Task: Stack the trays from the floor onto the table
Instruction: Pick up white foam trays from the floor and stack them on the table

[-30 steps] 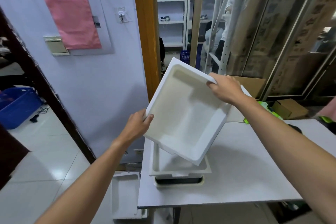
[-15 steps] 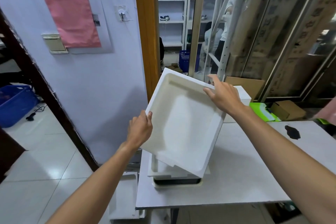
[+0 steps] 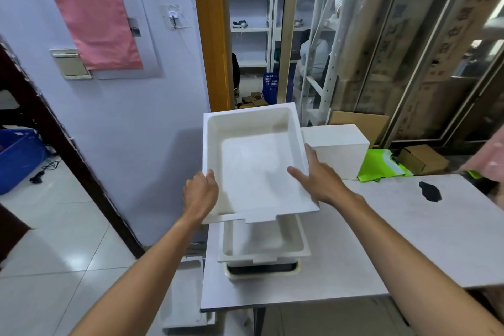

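Observation:
I hold a white foam tray point(image 3: 253, 161) in the air, open side up and tilted toward me, right above the stack of trays point(image 3: 263, 249) on the table point(image 3: 368, 240). My left hand point(image 3: 200, 195) grips its left rim near the front corner. My right hand point(image 3: 317, 179) grips the right rim, thumb inside the tray. The stack has a white foam tray on top of a cream tray with a dark inside. Another white tray point(image 3: 182, 294) lies on the floor beside the table's left edge, partly hidden by my left forearm.
A white foam box point(image 3: 338, 150) stands at the table's back edge, with a green bag point(image 3: 379, 165) and cardboard boxes point(image 3: 422, 159) behind. A dark mark point(image 3: 431, 191) is on the tabletop. A blue basket point(image 3: 16, 158) sits on the tiled floor, far left.
The tray has turned from steeply tilted on its corner to nearly square and flatter over the stack. My right hand slid from the top rim to the right rim.

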The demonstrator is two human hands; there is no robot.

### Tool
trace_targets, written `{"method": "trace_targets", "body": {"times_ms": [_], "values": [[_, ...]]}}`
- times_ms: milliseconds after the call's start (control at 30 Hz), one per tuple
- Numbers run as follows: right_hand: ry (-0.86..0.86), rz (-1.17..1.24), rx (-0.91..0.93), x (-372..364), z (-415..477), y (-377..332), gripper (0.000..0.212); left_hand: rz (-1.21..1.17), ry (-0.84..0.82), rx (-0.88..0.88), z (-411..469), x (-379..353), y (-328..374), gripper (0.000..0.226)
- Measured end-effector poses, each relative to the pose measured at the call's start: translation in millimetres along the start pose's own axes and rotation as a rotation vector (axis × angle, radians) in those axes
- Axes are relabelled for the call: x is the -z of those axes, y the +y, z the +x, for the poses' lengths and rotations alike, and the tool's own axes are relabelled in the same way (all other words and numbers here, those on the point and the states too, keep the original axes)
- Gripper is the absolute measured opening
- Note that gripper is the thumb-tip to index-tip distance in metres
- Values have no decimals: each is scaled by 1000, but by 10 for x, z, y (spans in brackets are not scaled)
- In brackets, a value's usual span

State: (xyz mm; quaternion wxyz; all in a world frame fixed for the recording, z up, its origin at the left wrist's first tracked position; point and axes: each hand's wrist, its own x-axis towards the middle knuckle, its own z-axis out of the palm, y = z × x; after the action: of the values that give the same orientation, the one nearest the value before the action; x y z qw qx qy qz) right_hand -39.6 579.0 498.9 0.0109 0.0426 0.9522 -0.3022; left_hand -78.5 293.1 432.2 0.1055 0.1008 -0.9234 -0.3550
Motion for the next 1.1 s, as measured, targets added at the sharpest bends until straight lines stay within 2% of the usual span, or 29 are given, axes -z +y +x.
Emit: {"method": "trace_targets", "body": {"times_ms": [167,333,533,700,900,1100], "values": [[22,-4,-115,-282,-55,66,60,48,-14,16,15,4,-15,51],[122,15,-134,-354,-90,45,57,85,-78,-29,-7,-24,-43,45],[89,40,-153,-353,-64,104,57,69,-198,-42,-84,-42,-87,16],[15,120,-213,-440,-1,266,57,87,-259,-45,-144,-18,-68,30],[-87,126,-299,-629,53,494,58,115,-340,-43,-191,-74,-146,18],[-144,115,-329,-802,80,644,58,173,-414,-11,-198,-226,-349,31]]}}
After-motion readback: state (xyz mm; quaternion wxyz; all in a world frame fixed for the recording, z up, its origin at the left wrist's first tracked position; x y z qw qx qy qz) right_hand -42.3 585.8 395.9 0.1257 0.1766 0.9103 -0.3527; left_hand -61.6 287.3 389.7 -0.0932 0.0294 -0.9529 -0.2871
